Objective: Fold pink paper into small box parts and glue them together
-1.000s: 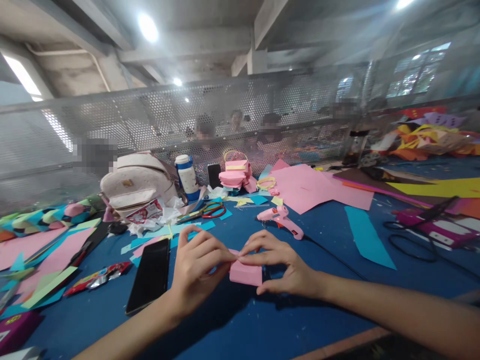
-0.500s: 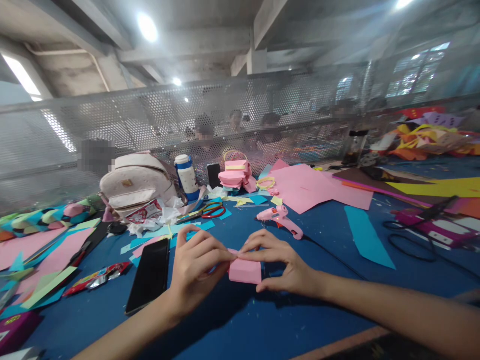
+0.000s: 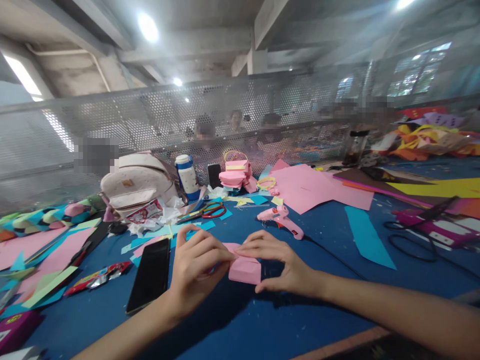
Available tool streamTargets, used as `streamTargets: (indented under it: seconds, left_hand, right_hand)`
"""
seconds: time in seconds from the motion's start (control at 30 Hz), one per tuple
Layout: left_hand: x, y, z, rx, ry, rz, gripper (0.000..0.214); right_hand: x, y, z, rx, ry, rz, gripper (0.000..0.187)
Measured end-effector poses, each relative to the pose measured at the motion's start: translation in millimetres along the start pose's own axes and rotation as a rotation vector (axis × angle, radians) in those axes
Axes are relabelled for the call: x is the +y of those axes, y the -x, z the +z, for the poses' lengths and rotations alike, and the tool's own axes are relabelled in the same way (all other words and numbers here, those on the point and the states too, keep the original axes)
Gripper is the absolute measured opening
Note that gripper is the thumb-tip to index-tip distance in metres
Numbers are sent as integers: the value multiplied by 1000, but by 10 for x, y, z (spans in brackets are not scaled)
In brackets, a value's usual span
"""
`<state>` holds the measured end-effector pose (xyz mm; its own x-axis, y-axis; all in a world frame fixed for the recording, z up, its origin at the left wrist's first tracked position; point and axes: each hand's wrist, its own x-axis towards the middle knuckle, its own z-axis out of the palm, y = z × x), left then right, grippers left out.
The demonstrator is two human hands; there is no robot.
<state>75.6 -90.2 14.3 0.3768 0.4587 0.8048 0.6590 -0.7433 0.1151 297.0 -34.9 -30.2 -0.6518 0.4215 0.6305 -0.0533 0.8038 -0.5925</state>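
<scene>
A small folded piece of pink paper (image 3: pixel 245 271) is held just above the blue table (image 3: pixel 270 325). My left hand (image 3: pixel 197 272) pinches its left side between thumb and forefinger. The fingertips of my right hand (image 3: pixel 279 262) press on its upper edge, with the thumb at its lower right corner. Part of the paper is hidden behind the fingers. Beyond my right hand lies a pink glue gun (image 3: pixel 280 220), its nozzle pointing left. A black phone (image 3: pixel 149 276) lies left of my left hand.
Behind are red-handled scissors (image 3: pixel 213 210), a white bottle (image 3: pixel 186 177), a pale backpack (image 3: pixel 137 182) and a pink paper basket (image 3: pixel 235 175). Pink sheets (image 3: pixel 311 187) and a blue strip (image 3: pixel 367 237) lie right. The glue gun's black cord (image 3: pixel 335 257) runs behind my right arm. A perforated screen (image 3: pixel 150 117) stands behind.
My right fingers have shifted slightly left along the paper's top. A pink flap now shows above the fingertips. My left hand has stayed nearly still.
</scene>
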Motion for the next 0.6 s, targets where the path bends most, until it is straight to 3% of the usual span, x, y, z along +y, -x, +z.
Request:
streamTargets:
  seconds: [0.17,0.6]
  left_hand:
    - [28,2,-22,-15,22,-32,11]
    - [43,-25,-58,19,12,-42,13]
  right_hand:
    - [33,2,39,-15,23,-19,63]
    - [68,29,71,11,68,185,44]
